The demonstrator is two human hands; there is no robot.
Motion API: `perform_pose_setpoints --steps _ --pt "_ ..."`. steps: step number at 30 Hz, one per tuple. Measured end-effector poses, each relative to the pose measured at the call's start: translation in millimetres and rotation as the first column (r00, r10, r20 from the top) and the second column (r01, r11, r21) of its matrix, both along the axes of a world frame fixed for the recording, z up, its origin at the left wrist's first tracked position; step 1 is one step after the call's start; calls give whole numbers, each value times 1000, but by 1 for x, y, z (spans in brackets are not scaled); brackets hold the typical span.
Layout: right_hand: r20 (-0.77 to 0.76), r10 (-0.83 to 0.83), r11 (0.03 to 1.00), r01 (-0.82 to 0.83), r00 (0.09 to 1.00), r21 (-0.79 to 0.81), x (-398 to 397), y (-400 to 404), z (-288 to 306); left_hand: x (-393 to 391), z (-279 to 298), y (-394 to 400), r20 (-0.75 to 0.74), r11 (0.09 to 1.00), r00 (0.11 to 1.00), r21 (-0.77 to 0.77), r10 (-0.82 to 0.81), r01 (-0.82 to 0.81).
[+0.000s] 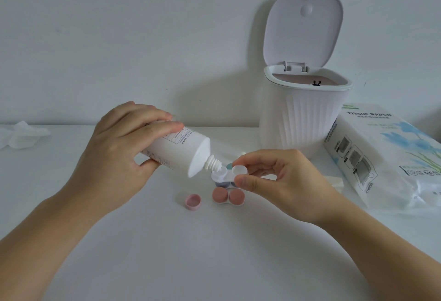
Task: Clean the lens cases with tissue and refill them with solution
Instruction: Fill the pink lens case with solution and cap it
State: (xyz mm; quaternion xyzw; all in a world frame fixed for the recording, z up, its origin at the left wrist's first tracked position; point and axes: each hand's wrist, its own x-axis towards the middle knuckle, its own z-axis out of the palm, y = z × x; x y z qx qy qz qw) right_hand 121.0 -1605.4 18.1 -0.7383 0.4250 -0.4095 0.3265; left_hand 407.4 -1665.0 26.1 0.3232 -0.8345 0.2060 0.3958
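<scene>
My left hand point(119, 148) grips a white solution bottle point(181, 150), tipped so its threaded nozzle points down and right into one well of an open white lens case point(224, 173). My right hand point(274, 176) pinches the other end of that case between thumb and fingers, holding it just above the table. Beneath it lies a closed lens case with pink caps point(228, 196), and part of another case with bluish caps point(223, 183) shows behind. A loose pink cap point(192, 202) lies open side up to the left.
A white ribbed bin point(303, 119) with its lid up stands at the back right. A tissue paper pack point(386, 157) lies at the right, with a loose tissue point(336, 180) beside it. A crumpled tissue point(21, 136) rests at the far left.
</scene>
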Motion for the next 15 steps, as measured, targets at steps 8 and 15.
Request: perform_pose_setpoints --steps 8,15 --pt "2 14 1000 -14 1000 7 0 1 1 -1 1 1 -4 1000 1000 9 3 -3" --pt "15 -5 1000 4 1000 9 -1 0 0 0 1 1 -4 1000 1000 8 3 -3"
